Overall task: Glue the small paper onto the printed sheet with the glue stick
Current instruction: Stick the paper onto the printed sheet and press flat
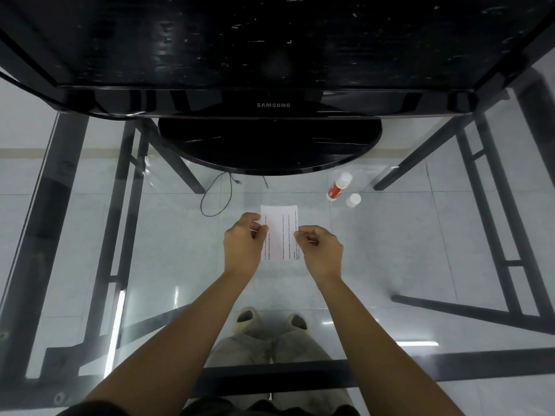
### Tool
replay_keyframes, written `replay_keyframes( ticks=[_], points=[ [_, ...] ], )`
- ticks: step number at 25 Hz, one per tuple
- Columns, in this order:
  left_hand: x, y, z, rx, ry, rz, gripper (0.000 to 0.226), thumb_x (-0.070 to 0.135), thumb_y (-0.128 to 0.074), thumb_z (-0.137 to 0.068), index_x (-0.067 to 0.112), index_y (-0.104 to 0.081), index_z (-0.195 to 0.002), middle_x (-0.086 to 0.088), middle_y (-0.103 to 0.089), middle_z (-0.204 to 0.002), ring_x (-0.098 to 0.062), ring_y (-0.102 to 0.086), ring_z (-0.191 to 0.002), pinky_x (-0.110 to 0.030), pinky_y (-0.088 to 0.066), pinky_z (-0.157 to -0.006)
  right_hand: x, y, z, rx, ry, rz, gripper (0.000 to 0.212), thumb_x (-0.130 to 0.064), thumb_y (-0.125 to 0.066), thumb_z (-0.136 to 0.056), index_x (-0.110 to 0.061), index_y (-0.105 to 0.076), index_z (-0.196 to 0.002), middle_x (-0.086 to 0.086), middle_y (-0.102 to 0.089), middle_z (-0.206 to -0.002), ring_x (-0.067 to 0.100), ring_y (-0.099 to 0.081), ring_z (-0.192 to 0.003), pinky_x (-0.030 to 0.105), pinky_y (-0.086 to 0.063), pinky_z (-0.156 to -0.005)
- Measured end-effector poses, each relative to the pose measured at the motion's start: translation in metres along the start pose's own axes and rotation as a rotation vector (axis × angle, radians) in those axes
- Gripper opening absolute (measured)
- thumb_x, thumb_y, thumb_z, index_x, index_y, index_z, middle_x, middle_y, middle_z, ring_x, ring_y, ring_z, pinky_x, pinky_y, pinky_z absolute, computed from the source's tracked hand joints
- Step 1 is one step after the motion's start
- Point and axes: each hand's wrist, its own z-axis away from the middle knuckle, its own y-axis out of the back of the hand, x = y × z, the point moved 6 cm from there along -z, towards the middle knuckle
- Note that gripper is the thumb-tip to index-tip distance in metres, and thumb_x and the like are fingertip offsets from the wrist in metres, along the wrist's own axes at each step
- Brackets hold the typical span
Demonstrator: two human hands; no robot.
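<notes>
A white printed sheet [280, 223] with lines of text lies on the glass table, straight ahead of me. My left hand [243, 244] pinches thumb and forefinger at the paper's left edge. My right hand [319, 250] pinches at its right edge in the same way. The hands cover the sheet's lower corners. I cannot tell a separate small paper apart from the sheet between my fingertips. The red-and-white glue stick [338, 187] lies uncapped at the back right, with its white cap [353, 200] standing beside it.
A black Samsung monitor [273, 105] on a round base [270, 145] stands just behind the sheet. The glass tabletop [420, 235] shows black table legs, a loose cable [216, 199] and my feet on the tiled floor below.
</notes>
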Motion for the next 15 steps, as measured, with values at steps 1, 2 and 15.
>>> replay_keyframes(
  ticks=[1, 2, 15],
  points=[
    [0.0002, 0.0001, 0.0001, 0.004, -0.003, 0.002, 0.026, 0.015, -0.060, -0.088, 0.005, -0.057, -0.112, -0.014, -0.070, -0.101, -0.024, -0.067, -0.081, -0.016, -0.045, -0.063, -0.0005, 0.0001, 0.0002, 0.004, 0.006, 0.005, 0.013, -0.024, -0.063, -0.087, -0.017, -0.069, -0.096, 0.001, -0.070, -0.109, 0.007, -0.059, -0.074, 0.003, -0.042, -0.055],
    [0.0005, 0.0000, 0.0002, 0.008, -0.006, 0.001, 0.026, 0.015, -0.060, -0.088, 0.005, -0.058, -0.112, -0.014, -0.070, -0.100, -0.024, -0.067, -0.081, -0.017, -0.046, -0.063, -0.0010, 0.0003, 0.0005, 0.009, 0.013, 0.011, 0.013, -0.024, -0.062, -0.087, -0.017, -0.069, -0.096, 0.001, -0.070, -0.108, 0.006, -0.059, -0.073, 0.001, -0.042, -0.054],
    [-0.0001, -0.0074, 0.0010, 0.006, -0.024, -0.073, 0.027, 0.013, -0.058, -0.089, 0.005, -0.055, -0.114, -0.014, -0.067, -0.098, -0.022, -0.064, -0.078, -0.021, -0.047, -0.067, -0.0045, -0.0007, 0.0006, 0.041, 0.033, 0.072, 0.016, -0.024, -0.061, -0.088, -0.014, -0.068, -0.098, 0.002, -0.070, -0.108, 0.006, -0.055, -0.067, 0.001, -0.039, -0.052]
  ],
)
